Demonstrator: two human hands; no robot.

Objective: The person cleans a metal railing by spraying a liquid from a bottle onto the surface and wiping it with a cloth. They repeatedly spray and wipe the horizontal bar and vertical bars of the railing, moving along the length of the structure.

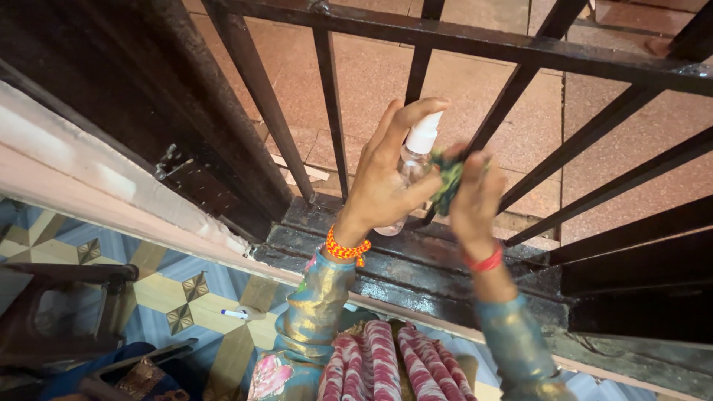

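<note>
Hands meet in front of a dark painted metal gate with slanted bars, seen from above. The left hand wraps a small clear plastic spray bottle with a white pump head; its grip is closed round the bottle's body, and the index finger lies over the top of the white head. The bottle's long axis runs from about 7 o'clock at its base to 1 o'clock at the nozzle, tilted toward the bars.

The right hand sits just beside the bottle, at its 3 o'clock, with its grip pinching a crumpled dark green cloth. The cloth touches or nearly touches the bottle's side, just below and right of the nozzle; I cannot tell which. So the nozzle appears to point toward the cloth and the bar behind it, and the left hand is the one on the bottle.

An orange beaded bracelet circles the left wrist, a red thread band the right. Below lies the worn dark threshold step, and at 8 o'clock a patterned tile floor with a small white marker pen lying on it.
</note>
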